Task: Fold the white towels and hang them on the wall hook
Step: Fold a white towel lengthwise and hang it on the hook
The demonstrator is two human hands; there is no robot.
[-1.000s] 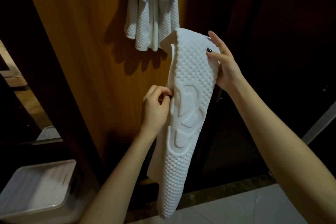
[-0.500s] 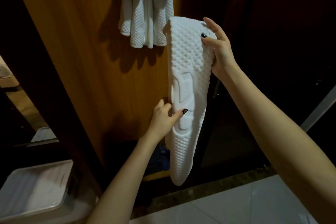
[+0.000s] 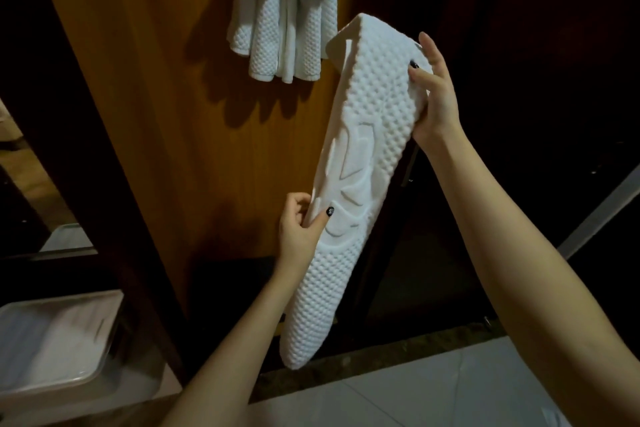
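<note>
— Where's the towel being worked on?
— Middle of the head view. It's a folded white waffle towel (image 3: 349, 184), held up slanting from one o'clock down to six, in front of the wooden panel (image 3: 156, 114). There's a raised pattern on its middle, but I can't make out what it depicts.
— Both hands on it?
— Yes. The right hand (image 3: 434, 94), at two o'clock, grips the top right edge, thumb on the front, fingers mostly hidden behind. The left hand (image 3: 299, 229), just below centre, pinches the left edge, thumb on the face, the other fingers curled out of sight behind the cloth.
— And the others?
— Hung white towels (image 3: 284, 17) at twelve o'clock, with blue stitching. The frame cuts off their tops, so what holds them is unseen. The held towel's top corner sits just beside their lower ends; whether they touch, I can't tell.
— Anything else?
— A pale plastic tray (image 3: 52, 340) at eight o'clock, contents blurred, and light floor tiles (image 3: 450, 385) at five. The right side is too dark to read.
</note>
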